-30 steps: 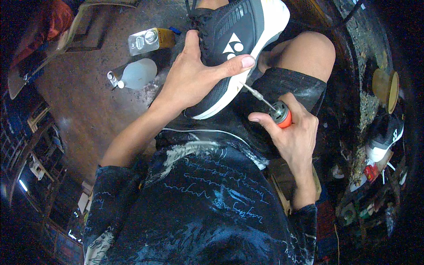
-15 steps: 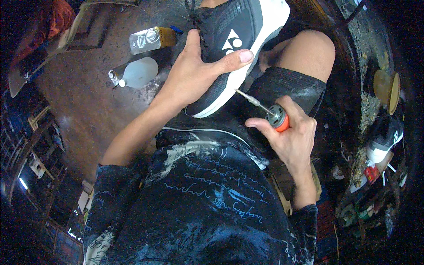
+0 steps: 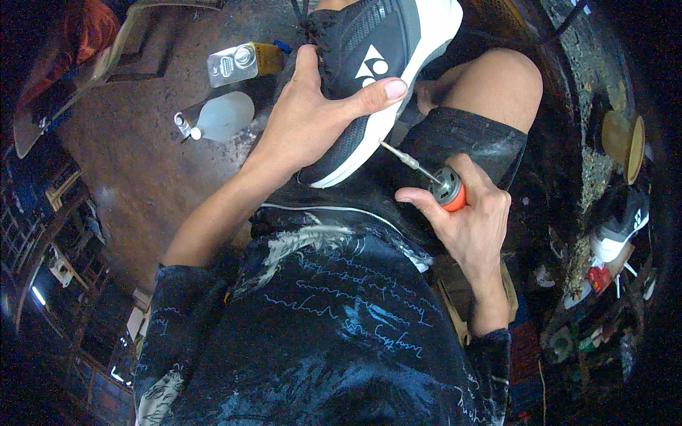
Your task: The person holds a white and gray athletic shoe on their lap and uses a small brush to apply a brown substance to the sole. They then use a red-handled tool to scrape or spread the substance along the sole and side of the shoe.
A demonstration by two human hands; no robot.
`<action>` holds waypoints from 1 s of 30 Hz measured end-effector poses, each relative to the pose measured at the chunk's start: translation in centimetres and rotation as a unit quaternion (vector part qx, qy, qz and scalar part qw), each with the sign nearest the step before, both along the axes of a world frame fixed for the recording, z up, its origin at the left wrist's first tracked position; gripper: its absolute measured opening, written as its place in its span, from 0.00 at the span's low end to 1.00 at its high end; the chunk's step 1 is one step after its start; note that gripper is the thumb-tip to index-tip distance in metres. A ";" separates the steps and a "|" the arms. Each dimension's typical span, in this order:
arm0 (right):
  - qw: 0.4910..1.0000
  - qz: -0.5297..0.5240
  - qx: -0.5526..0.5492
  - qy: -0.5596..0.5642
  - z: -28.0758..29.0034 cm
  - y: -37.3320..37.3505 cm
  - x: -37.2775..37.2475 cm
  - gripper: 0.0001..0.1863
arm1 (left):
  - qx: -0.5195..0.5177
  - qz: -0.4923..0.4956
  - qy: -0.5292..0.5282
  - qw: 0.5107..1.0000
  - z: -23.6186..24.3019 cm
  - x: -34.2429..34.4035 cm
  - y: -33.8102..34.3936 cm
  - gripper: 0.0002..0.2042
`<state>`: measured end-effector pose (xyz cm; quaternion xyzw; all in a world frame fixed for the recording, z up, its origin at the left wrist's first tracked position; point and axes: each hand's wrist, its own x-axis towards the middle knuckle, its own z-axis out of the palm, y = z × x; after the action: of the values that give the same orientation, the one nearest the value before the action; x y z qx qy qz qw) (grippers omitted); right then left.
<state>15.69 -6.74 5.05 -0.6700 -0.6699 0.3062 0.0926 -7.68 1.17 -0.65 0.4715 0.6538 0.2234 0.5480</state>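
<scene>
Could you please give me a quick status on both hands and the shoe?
Left hand grips black shoe. Right hand holds orange-handled awl, tip at the white sole. Nothing in the way.

The black shoe (image 3: 369, 78) had a matt mesh-like upper and smooth white rubbery sole, the tool (image 3: 433, 177) a shiny metal tip and orange plastic body, the floor (image 3: 142, 177) rough and dull.

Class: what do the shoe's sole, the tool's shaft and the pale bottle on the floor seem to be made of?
Shoe sole: probably rubber or foam; smooth, matte white. Tool shaft: metal; thin, grey, glinting. Pale bottle: likely plastic; cloudy, translucent, soft sheen.
</scene>
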 end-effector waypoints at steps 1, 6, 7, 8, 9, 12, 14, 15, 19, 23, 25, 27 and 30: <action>1.000 0.001 0.001 -0.002 0.0 0.0 0.0 0.35 | -0.004 0.001 -0.004 1.000 0.0 0.0 0.0 0.54; 1.000 -0.012 -0.004 -0.019 -0.3 0.2 0.0 0.36 | 0.006 -0.014 0.017 1.000 0.0 0.0 -0.2 0.56; 1.000 -0.013 0.001 -0.022 -0.3 0.2 0.0 0.36 | 0.002 -0.014 0.022 1.000 0.0 0.0 -0.3 0.56; 1.000 -0.017 -0.003 -0.023 -0.3 0.2 0.0 0.37 | 0.006 -0.014 0.023 1.000 0.0 0.0 -0.3 0.56; 0.999 -0.021 -0.006 -0.024 -0.2 0.2 0.0 0.37 | 0.007 -0.010 0.023 1.000 -0.1 0.0 -0.3 0.56; 0.999 -0.028 -0.012 -0.038 -0.1 0.2 0.0 0.37 | 0.013 -0.008 0.026 1.000 -0.2 0.0 -0.3 0.56; 0.999 -0.029 -0.012 -0.037 -0.2 0.1 -0.1 0.37 | 0.021 -0.008 0.033 0.999 -0.3 -0.1 -0.3 0.56; 0.999 -0.029 -0.010 -0.030 -0.2 0.1 -0.1 0.37 | 0.027 -0.009 0.036 0.999 -0.3 -0.1 -0.3 0.56; 1.000 -0.004 -0.001 -0.027 -0.2 0.0 0.1 0.37 | 0.022 -0.004 0.034 0.999 -0.4 0.0 -0.3 0.56; 0.999 -0.033 -0.029 -0.013 0.0 0.3 0.2 0.36 | 0.006 -0.009 0.018 1.000 -0.1 -0.1 -0.1 0.56; 0.996 -0.067 -0.056 0.005 0.2 0.6 0.3 0.36 | -0.011 -0.005 0.009 1.000 0.0 -0.1 -0.1 0.56; 0.997 -0.064 -0.035 0.005 0.1 0.8 0.0 0.36 | -0.007 -0.002 0.002 1.000 0.1 -0.1 -0.1 0.56; 0.998 -0.058 -0.018 0.007 0.1 0.9 -0.1 0.36 | 0.000 0.006 -0.012 1.000 0.0 0.0 -0.1 0.57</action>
<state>15.56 -5.88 5.14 -0.7071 -0.6236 0.3171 0.1029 -7.68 1.02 -0.63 0.4648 0.6499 0.2325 0.5546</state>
